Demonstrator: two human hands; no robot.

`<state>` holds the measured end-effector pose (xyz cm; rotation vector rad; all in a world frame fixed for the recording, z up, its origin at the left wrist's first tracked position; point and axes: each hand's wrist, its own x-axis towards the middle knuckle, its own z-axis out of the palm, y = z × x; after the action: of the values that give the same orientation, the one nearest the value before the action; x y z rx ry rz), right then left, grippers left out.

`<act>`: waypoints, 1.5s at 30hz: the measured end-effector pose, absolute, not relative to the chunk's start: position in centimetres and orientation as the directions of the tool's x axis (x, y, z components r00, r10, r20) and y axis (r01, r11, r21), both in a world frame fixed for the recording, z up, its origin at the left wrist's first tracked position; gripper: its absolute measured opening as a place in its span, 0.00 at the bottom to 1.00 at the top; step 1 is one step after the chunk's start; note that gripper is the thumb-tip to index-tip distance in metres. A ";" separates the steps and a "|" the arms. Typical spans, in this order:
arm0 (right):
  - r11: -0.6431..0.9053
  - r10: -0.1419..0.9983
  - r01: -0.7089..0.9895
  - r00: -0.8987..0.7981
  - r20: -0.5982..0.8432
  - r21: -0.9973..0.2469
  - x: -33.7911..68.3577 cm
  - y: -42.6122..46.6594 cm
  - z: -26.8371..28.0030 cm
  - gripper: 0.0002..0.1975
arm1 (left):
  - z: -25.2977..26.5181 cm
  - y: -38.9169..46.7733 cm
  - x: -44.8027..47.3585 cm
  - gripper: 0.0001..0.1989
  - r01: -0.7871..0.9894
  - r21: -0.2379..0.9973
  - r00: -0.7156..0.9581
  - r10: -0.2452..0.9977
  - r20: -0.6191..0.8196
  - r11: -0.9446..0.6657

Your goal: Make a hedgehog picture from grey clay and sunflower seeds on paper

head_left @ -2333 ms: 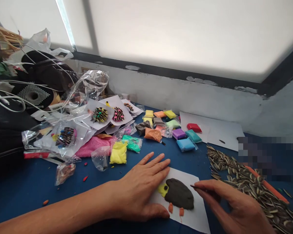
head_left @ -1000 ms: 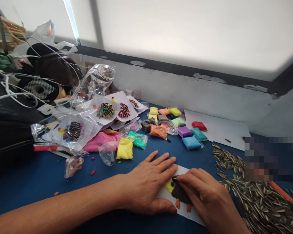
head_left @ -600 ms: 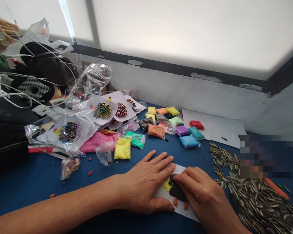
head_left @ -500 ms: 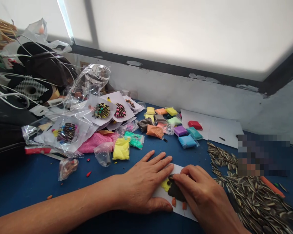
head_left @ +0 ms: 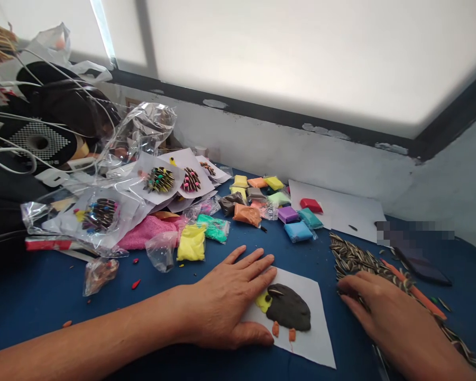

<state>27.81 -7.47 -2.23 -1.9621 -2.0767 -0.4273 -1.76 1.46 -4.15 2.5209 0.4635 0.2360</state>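
Note:
My left hand (head_left: 234, 301) lies flat with fingers spread, pressing on the left part of a white paper sheet (head_left: 321, 344). On that sheet is a flat clay animal: a dark oval body (head_left: 291, 309), a yellow face (head_left: 263, 302) with a dark dot, and two orange feet (head_left: 292, 334). One striped sunflower seed (head_left: 275, 291) sits at the body's upper left. To the right, my right hand (head_left: 384, 312) is at the pile of sunflower seeds (head_left: 355, 256), its fingers curled and thumb drawn towards them. What lies between those fingertips is hidden.
Behind the hands lie small packets of coloured clay, including a blue packet (head_left: 298, 232) and a yellow packet (head_left: 191, 243). Finished seed-covered pieces (head_left: 161, 180) on paper are stacked at left beside clear plastic. An orange stick (head_left: 416, 291) and a dark phone-like object (head_left: 422, 262) lie right.
My right hand has left the clay body and moved right to the seed pile. The seed on the body is now uncovered. My left hand still holds down the paper.

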 end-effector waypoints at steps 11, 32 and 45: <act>0.150 0.883 0.986 -0.167 0.439 0.074 25.9 -6.6 -1.8 0.12 | -4.2 1.5 -1.8 0.43 0.264 0.570 0.926 0.369 0.076 -0.778; 0.356 0.924 0.865 -0.268 0.273 -0.354 21.2 -5.5 -1.5 0.06 | -4.3 1.6 -1.7 0.44 0.261 0.563 0.924 0.372 0.089 -0.784; 0.436 0.896 0.803 -0.344 0.281 -0.406 19.9 -5.2 -2.0 0.09 | -4.2 1.6 -1.6 0.43 0.277 0.550 0.924 0.376 0.074 -0.788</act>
<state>19.94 -5.16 -2.02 -1.4318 -2.2320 0.2699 -1.62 1.57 -4.23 2.5294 0.4661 0.2427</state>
